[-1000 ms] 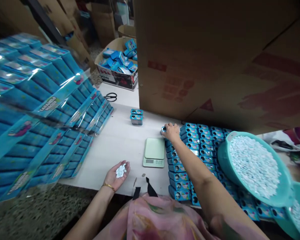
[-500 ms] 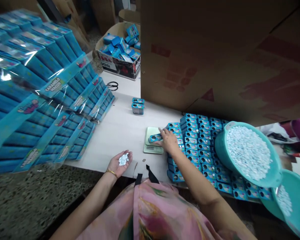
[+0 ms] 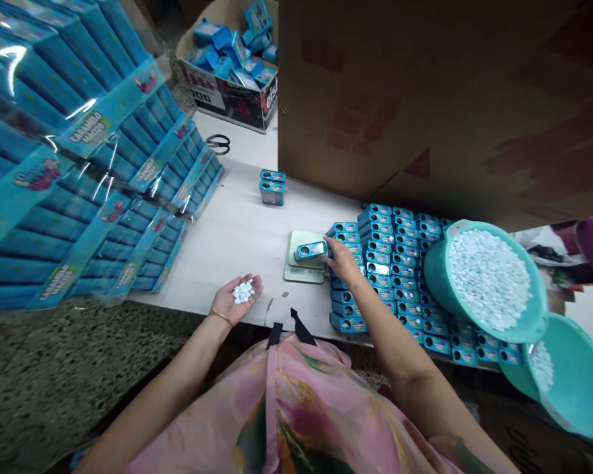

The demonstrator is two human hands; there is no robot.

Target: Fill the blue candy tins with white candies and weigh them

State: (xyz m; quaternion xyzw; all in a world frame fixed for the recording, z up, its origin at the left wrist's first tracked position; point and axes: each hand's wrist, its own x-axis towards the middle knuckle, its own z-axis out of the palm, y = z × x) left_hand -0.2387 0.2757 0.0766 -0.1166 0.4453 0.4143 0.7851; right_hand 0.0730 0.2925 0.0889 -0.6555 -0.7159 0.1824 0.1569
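the small blue box (image 3: 310, 251) over the digital scale (image 3: 304, 273), near the bench's (image 3: 217, 243) front edge, best sits flat, untouched by fingers; the right hand (image 3: 343, 262) reaches palm down, part-curled at its end, grip unclear, the left hand (image 3: 223, 301) palm up, loosely open under white candies (image 3: 244, 291).

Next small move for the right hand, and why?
Probably ease the right hand clear of the small blue box: the box is over the scale, and fingertips at its right end could skew a reading. The left hand can wait, white pieces in its palm.
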